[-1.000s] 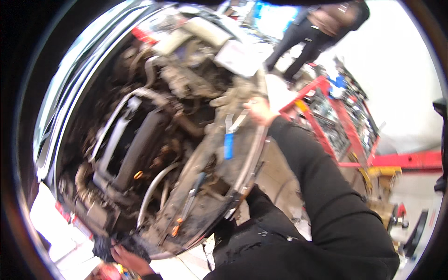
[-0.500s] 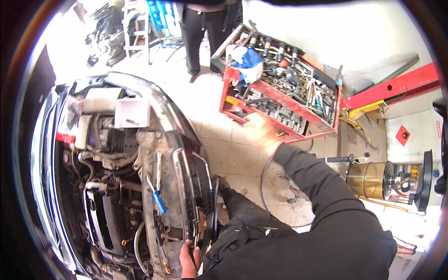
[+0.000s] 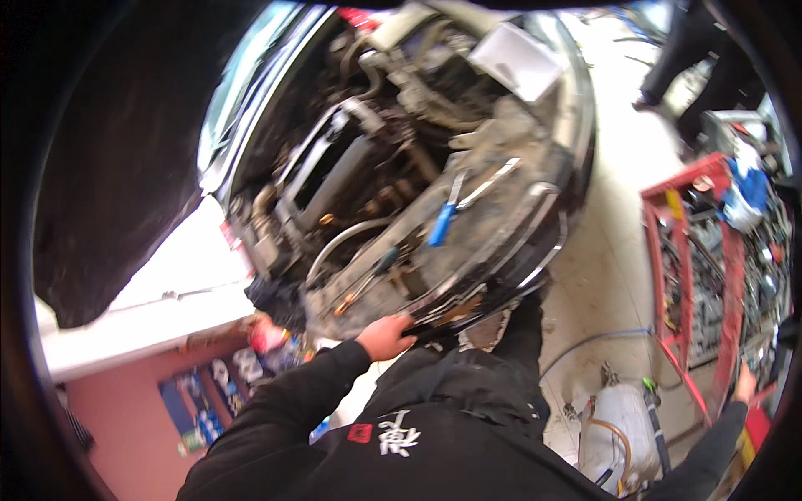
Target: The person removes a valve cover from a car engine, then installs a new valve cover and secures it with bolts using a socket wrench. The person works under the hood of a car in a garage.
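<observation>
My left hand [image 3: 387,336] is closed over the edge of the car's front grille [image 3: 434,311], at the near end of the open engine bay. My right hand [image 3: 746,382] reaches to the far right, at the near side of a red tool cart [image 3: 728,321]. Its fingers are small and smeared there, so I cannot see whether they hold anything. A blue-handled screwdriver [image 3: 443,224] and a metal wrench [image 3: 491,182] lie on the panel behind the grille. Closer to my left hand lie a dark-handled tool [image 3: 387,259] and an orange-tipped tool [image 3: 345,303].
A white tray [image 3: 518,61] sits over the engine bay's far side. Blue cloth [image 3: 746,196] lies on the cart. A grey tank [image 3: 614,438] stands on the floor beside a blue hose [image 3: 593,336]. Another person's legs [image 3: 693,67] show at the upper right. Hanging tools [image 3: 196,405] are at lower left.
The view has swung, so the car sits higher and more central and the cart at the right edge. My right hand has gone from in front of the cart to its near side.
</observation>
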Motion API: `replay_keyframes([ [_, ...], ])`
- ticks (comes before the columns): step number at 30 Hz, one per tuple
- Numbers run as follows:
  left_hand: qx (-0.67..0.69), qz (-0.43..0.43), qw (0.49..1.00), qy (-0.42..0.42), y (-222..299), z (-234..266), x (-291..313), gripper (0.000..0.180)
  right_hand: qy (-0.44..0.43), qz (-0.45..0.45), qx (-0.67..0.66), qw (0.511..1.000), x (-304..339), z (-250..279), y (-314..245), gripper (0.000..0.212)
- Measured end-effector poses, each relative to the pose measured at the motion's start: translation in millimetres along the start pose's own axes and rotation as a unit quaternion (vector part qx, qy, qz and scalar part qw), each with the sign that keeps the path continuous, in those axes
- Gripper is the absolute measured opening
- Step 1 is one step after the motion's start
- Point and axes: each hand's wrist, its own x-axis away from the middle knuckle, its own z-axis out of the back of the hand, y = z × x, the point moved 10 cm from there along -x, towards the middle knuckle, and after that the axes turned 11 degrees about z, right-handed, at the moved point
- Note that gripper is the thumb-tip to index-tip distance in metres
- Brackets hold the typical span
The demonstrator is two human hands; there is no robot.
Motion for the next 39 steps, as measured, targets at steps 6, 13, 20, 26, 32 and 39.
replay_keyframes([
  [6,0.091,0.051,0.983,0.148,-30,5,25,0.033,0.189,0.126,0.072,0.971,60,68,1,0.072],
  [13,0.178,0.12,0.902,0.374,-100,43,40,0.035,0.278,0.052,0.037,0.958,218,12,-115,0.056],
  [20,0.185,0.193,0.845,0.463,-176,43,51,0.051,-0.09,0.543,-0.063,0.833,368,-223,-606,0.047],
  [26,0.131,0.225,0.847,0.463,-216,30,8,0.063,-0.202,0.775,0.108,0.589,536,-388,-917,0.025],
  [32,0.098,0.196,0.84,0.496,-215,21,-20,0.067,-0.225,0.819,0.14,0.51,631,-578,-1017,0.029],
  [39,0.119,0.165,0.827,0.525,-216,20,-11,0.069,-0.26,0.809,0.188,0.492,659,-699,-1033,0.03],
])
